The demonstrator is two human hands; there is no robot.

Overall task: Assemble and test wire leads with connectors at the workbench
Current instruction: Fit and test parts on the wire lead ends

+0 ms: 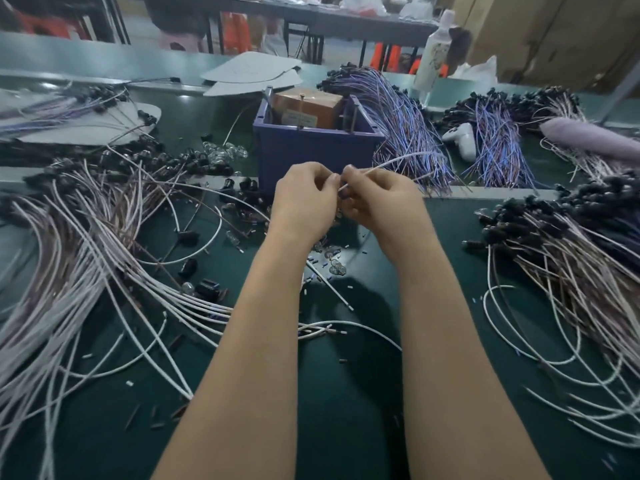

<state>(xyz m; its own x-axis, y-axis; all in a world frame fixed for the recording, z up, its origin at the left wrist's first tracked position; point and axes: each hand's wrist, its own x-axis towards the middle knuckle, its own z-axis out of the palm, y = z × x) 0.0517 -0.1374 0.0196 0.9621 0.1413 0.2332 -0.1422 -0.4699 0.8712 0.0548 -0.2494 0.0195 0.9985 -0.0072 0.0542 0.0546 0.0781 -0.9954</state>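
Item: one thin white insulated wire lead, held above the middle of the bench, just in front of the blue box. Its near end sits between the two hands; the rest arcs up and to the right.

Right hand: fingers curled round the lead, gripping it close to its near end.

Left hand: fingers curled, thumb and forefinger pressed together right beside the lead's end. What lies between them is hidden, so I cannot tell whether it grips anything.

Surface: dark green bench mat, strewn with small cut sleeve pieces and loose white wires.

Behind the hands: square blue plastic box holding a brown block.

Left: large sheaf of white and brown leads; scattered black connectors and small clear glass bulbs near it.

Right: sheaf of white and brown leads with black connectors.

Far right of box: two bundles of purple and blue leads, a white moulded plastic object between them.

Rear: tall white bottle.
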